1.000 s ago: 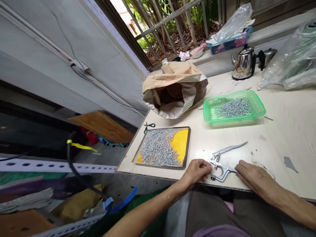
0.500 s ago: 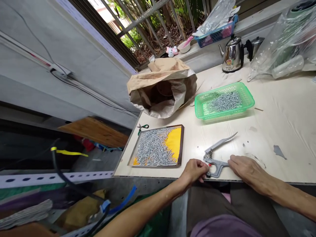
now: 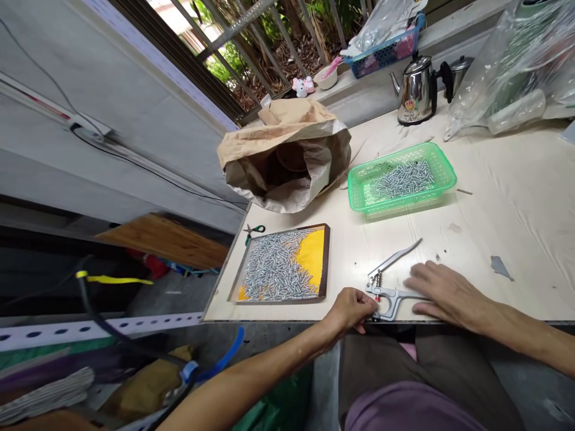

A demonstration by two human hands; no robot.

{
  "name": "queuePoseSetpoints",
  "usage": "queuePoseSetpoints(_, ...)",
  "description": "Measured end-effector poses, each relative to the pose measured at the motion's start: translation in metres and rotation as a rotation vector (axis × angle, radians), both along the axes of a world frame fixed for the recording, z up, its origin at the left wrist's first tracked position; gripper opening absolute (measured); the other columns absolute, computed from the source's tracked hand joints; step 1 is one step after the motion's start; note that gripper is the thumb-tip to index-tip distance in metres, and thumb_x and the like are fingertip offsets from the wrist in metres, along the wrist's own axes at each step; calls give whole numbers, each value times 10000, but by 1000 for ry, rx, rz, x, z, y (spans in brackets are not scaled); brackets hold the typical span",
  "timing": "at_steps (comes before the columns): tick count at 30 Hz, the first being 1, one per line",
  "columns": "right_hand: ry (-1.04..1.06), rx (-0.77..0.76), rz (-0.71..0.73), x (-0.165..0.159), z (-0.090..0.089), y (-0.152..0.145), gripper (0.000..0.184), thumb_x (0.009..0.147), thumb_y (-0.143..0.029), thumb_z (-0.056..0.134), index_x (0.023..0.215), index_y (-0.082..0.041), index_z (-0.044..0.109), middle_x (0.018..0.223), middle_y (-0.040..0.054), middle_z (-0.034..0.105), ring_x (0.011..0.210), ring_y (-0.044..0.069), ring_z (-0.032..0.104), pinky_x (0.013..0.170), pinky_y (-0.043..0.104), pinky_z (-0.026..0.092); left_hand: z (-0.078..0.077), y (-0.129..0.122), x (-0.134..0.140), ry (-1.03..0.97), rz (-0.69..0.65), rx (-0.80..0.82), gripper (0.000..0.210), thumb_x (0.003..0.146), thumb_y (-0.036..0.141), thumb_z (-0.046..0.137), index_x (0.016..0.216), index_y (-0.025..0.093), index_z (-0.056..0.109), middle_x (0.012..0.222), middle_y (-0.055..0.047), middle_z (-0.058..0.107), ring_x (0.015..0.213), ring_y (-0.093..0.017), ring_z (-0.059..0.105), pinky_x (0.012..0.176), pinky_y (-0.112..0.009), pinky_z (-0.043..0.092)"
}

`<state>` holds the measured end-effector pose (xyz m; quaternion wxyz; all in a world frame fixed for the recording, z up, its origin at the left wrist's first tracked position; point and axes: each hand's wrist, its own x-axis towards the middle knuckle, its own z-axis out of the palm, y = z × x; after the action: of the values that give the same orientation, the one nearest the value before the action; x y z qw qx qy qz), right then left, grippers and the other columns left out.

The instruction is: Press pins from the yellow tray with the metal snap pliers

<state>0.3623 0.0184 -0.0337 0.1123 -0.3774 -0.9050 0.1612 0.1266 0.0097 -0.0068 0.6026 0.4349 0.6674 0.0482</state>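
Grey pliers (image 3: 397, 296) are lying at the near edge of the table (image 3: 503, 227), their two handles standing apart, so the step in hand is probably a readying of the tool rather than a squeeze. The left hand (image 3: 353, 308) is holding its thumb and fingertips bunched by the pliers' head; whether they are grasping the tool, some small part or nothing, I cannot tell. The right hand (image 3: 449, 296) is hovering loose at the end of the lower handle, fingers spread (they are blurring a little) and not wrapping round it. Any squeeze would be calling for that hand to be reaching round both handles, with the left fingertips staying clear of the jaws. Toward the near-left corner a shallow tray (image 3: 326, 260) is carrying many small metal pieces (image 3: 278, 263); farther back, a green basket (image 3: 444, 173) is holding more. As for writing, only the kettle (image 3: 415, 96) near the far edge is showing a label (image 3: 409, 106), its lettering appearing too small for reading.
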Motion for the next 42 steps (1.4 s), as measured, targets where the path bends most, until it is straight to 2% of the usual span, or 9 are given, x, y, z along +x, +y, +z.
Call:
queuePoseSetpoints(4,-57,62,-29,8,-8,20,865,669,-598,670,1377,-193,381,1440,205,355,1305,399,309,968,554,337,1,-1,1,29,8,6,277,612,356,646,505,161,480,394,88,357,370,-46,315,336,-185,369)
queuePoseSetpoints(8,-110,48,-6,5,-7,32,985,607,-644,682,1401,-165,353,1379,215,434,1301,412,313,1025,623,212,3,-2,2,48,23,14,268,623,339,651,510,158,488,391,86,364,364,-49,325,333,-186,369)
queuePoseSetpoints(19,-93,60,-33,-2,2,26,745,652,-434,745,1278,-137,471,1113,155,587,1030,329,513,952,576,325,3,-7,0,158,-43,15,246,755,301,589,573,149,524,435,73,372,391,-73,364,399,-213,425)
queuePoseSetpoints(23,-62,46,-22,-3,3,22,693,671,-363,752,1263,-134,472,1096,144,589,1016,307,522,932,521,371,8,-14,6,375,-320,547,154,819,305,592,801,153,609,775,-28,600,726,-170,581,684,-317,516)
queuePoseSetpoints(26,-30,52,-25,-3,5,19,694,678,-326,742,1281,-146,449,1112,143,589,1031,305,520,917,501,393,2,-7,24,383,-615,935,401,792,334,663,1139,175,538,1175,-110,574,1054,-260,532,868,-421,487)
queuePoseSetpoints(31,-49,14,-95,2,11,16,794,569,-317,810,1250,-100,464,1117,168,581,1014,312,515,843,442,452,-13,23,48,363,-888,1041,746,710,372,753,1306,105,391,1274,-167,513,1071,-301,499,895,-457,470)
queuePoseSetpoints(34,-101,-2,-144,4,16,17,633,580,-277,814,1128,-109,545,1019,135,599,927,284,528,764,388,466,-16,35,50,355,-895,1014,697,684,425,764,1235,118,467,1152,-135,561,999,-286,514,843,-436,479)
queuePoseSetpoints(39,-72,-22,-123,1,18,24,55,814,-141,597,865,-160,605,840,63,594,817,203,530,720,313,436,-20,44,52,277,-741,994,255,800,346,674,954,154,608,902,-57,583,890,-214,521,773,-347,467)
queuePoseSetpoints(42,-42,-27,-120,1,18,29,124,864,-118,500,805,-173,594,806,53,587,796,189,528,709,304,426,-19,47,56,290,-695,981,160,855,320,607,844,160,614,810,-41,570,843,-198,520,746,-329,464)
